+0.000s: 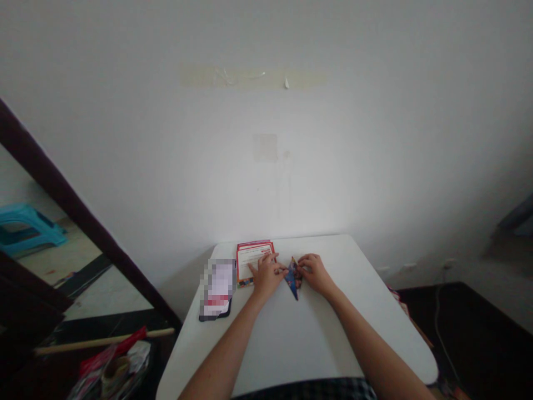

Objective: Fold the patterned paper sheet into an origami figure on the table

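Note:
A small piece of folded paper (pixel 293 282), printed in blue and dark colours, comes to a point towards me and lies at the middle of the white table (pixel 287 344). My left hand (pixel 266 276) pinches its left edge, with other fingers spread over a red-bordered card. From the opposite side, my right hand (pixel 315 272) is closed on the paper's right edge. Its fingertips partly cover the darker printed side. Under and beside my left hand sits a stack of red-bordered cards or sheets (pixel 245 258).
Left of the stack lies a phone (pixel 225 311), its screen blurred out. A pale wall (pixel 316 194) rises behind the table. On the floor at lower left are a wooden stick (pixel 160 333) and a bag-lined bin (pixel 141 361). A blue stool (pixel 37 222) shows in the mirror.

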### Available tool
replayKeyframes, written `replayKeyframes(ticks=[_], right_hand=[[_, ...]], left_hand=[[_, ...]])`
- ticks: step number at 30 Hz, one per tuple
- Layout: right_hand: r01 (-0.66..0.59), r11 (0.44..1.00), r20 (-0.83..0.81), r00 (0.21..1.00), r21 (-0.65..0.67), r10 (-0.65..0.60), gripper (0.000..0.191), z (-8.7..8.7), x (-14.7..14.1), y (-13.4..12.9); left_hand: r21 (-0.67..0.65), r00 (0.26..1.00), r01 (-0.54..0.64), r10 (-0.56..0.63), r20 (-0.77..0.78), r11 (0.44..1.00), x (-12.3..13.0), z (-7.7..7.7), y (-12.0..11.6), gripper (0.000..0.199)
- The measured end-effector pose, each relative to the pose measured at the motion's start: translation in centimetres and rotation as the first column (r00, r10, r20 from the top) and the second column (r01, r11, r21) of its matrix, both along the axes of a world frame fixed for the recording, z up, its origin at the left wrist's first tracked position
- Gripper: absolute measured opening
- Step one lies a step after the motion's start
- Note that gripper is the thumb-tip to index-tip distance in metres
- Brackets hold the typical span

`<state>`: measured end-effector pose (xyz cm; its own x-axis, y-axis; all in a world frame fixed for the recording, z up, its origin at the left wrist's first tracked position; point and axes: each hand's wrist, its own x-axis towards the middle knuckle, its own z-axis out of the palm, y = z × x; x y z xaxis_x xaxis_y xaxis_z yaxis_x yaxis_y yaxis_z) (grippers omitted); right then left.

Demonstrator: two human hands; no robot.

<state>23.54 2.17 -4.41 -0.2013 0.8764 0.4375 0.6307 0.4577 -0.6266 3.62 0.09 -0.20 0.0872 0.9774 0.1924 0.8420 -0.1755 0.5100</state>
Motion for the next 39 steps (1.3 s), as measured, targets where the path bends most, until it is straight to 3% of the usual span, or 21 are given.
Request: replayKeyframes(ticks=[6, 17, 26, 39], right_hand=[[0.000, 1.000, -0.003, 1.000, 0.003, 0.000, 0.010, -0.3, 0.1, 0.1], [-0.026, 1.000, 0.035, 0.999, 0.015, 0.025, 0.009, -0.3, 0.2, 0.0], [-0.027, 0.999, 0.057, 0.998, 0.047, 0.025, 0.011, 0.1, -0.1, -0.2], [-0.043, 0.998, 0.065, 0.997, 0.035, 0.040, 0.011, 0.6, -0.2, -0.7]], left_hand=[[-0.002, 0.998, -0.001, 0.001, 0.059, 1.000, 0.0, 0.0, 0.1, 0.006], [-0.020, 1.000, 0.005, -0.004, 0.021, 1.000, -0.3, -0.2, 0.4, 0.007], [0.065, 1.000, 0.003, -0.004, 0.004, 0.998, 0.2, -0.4, 0.0, 0.008], [0.061, 0.998, -0.013, 0.009, 0.066, 0.998, 0.3, 0.4, -0.4, 0.004]])
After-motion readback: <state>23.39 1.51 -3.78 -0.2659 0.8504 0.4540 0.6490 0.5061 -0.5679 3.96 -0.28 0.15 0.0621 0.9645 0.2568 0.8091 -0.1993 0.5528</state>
